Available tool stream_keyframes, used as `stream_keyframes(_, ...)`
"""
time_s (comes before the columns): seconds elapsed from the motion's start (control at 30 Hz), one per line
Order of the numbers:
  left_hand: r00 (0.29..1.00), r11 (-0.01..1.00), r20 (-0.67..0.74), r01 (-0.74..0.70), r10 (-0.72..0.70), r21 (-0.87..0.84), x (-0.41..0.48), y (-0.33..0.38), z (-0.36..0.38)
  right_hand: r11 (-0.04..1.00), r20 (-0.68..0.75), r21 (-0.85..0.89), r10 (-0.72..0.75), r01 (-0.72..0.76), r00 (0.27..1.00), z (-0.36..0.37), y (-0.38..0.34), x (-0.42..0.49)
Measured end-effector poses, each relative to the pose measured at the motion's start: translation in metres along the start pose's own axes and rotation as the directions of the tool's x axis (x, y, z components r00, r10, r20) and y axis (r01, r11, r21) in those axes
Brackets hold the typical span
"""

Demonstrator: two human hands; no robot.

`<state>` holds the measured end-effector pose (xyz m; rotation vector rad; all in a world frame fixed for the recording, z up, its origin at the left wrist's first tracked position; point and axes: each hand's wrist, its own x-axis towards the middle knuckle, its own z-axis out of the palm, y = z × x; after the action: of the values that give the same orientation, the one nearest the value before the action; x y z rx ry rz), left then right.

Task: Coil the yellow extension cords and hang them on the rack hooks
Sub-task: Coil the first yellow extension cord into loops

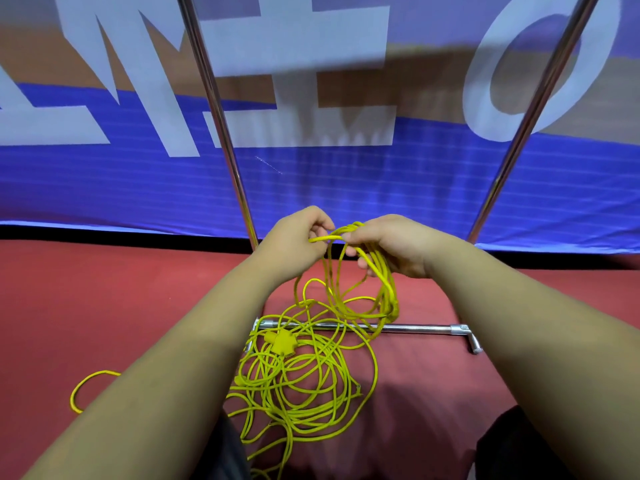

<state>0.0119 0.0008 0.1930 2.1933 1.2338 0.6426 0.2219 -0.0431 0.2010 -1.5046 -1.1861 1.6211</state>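
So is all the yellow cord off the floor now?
No, a loose tangle of yellow cord lies on the red carpet below the hands.

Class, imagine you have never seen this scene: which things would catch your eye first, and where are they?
First, the bright yellow cord, gathered in loops between the two bare hands at centre: the left hand pinches a strand, the right hand holds the coil. Below them a loose yellow tangle sprawls on the red carpet, across the rack's chrome base bar. Behind hangs a blue banner with large pale letters.

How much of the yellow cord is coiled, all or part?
Part. A few loops hang from the right hand; the left hand feeds yellow cord, mostly still a loose tangle on the red floor.
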Motion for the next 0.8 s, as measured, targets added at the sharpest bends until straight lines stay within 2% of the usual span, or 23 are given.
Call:
stream_keyframes(0.07,0.997,0.998,0.048,0.059,-0.058,-0.017,0.0,-0.013,0.0,0.998,0.013,-0.056,-0.024,0.025,1.0,-0.002,0.0,0.001)
stream_keyframes(0.2,0.985,0.989,0.108,0.123,-0.132,0.08,0.0,-0.036,0.005,0.998,0.038,-0.046,-0.038,0.039,0.999,-0.004,0.002,0.003)
stream_keyframes(0.27,0.978,0.979,0.087,0.182,-0.19,0.096,0.002,-0.042,0.006,0.999,0.024,-0.041,-0.033,0.034,0.999,-0.005,0.0,0.001)
stream_keyframes(0.33,0.973,0.975,0.055,0.222,-0.223,0.021,0.004,-0.044,0.003,0.999,0.02,-0.041,-0.027,0.028,0.999,-0.007,0.0,0.0)
stream_keyframes(0.43,0.979,0.967,0.017,0.201,-0.201,-0.158,0.004,-0.038,-0.005,0.995,0.05,-0.101,0.007,-0.002,0.999,-0.009,0.0,-0.004)
stream_keyframes(0.6,0.975,0.967,-0.141,0.14,-0.173,-0.215,0.006,-0.02,-0.011,0.984,0.069,-0.179,0.036,-0.023,0.997,-0.007,0.005,-0.005)
stream_keyframes(0.8,0.981,0.994,-0.169,0.083,-0.095,-0.076,0.003,-0.009,-0.014,0.999,0.079,-0.036,0.026,-0.024,0.996,-0.004,0.006,-0.001)
